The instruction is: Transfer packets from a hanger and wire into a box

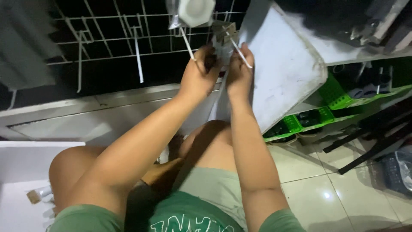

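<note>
Wire grid [107, 38]: white pegs jut out — a snag hazard.
Left hand [198, 75]: fingers closed on a thin white hook rod [187, 44].
Right hand [238, 73]: fingers pinched on small packet [223, 41], mid-grid near white panel's [283, 68] edge — could slip.

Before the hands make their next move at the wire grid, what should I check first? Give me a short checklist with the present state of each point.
1. Left hand has hold of a white hook rod: ok, the fingers close around its lower end.
2. Right hand has hold of the second white rod: ok, it is pinched at the fingers.
3. Small packaged item between the hands is secure: cannot tell, it is blurred and partly hidden.
4. Rods are hooked into the wire grid: cannot tell, their upper ends are covered.
5. White hanging package overhead is clear of the hands: ok, it hangs above them.
6. White board beside the right hand leaves room: not ok, it is very close.
</note>
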